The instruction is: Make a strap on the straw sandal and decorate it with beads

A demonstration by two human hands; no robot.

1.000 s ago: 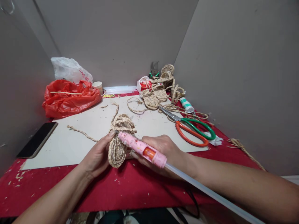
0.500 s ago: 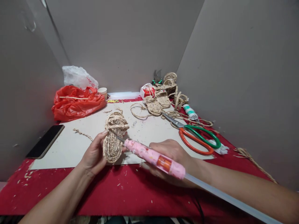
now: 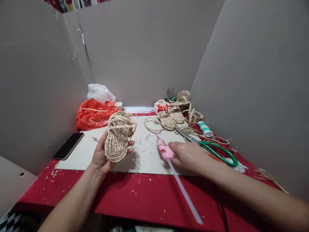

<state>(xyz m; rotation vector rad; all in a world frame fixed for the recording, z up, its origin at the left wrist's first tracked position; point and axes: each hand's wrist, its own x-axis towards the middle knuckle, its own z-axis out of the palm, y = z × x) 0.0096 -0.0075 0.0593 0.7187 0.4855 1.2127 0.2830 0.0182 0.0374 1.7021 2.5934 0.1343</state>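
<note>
My left hand [image 3: 102, 154] holds a small woven straw sandal [image 3: 117, 143] upright above the pale board [image 3: 145, 161], its sole and strap facing me, fingers wrapped behind it. In my right hand [image 3: 183, 154] is a pink glue gun [image 3: 165, 149], its metal tip pointing away from me. A long translucent glue stick [image 3: 184, 191] sticks out of its rear end. The gun and the sandal are apart. Just right of my right hand lie large scissors [image 3: 218, 149] with green and orange handles.
Finished-looking straw sandals [image 3: 166, 120], braided cord [image 3: 193, 117] and pliers [image 3: 171, 95] lie at the back right. Red plastic bag [image 3: 93, 114], paper cup [image 3: 118, 105] and black phone [image 3: 69, 146] are on the left. Grey panels [image 3: 154, 48] enclose the table [image 3: 135, 196].
The glue gun has moved right and away from the sandal, and now points forward. My left hand has raised the sandal slightly and shows more of it. The camera view has shifted.
</note>
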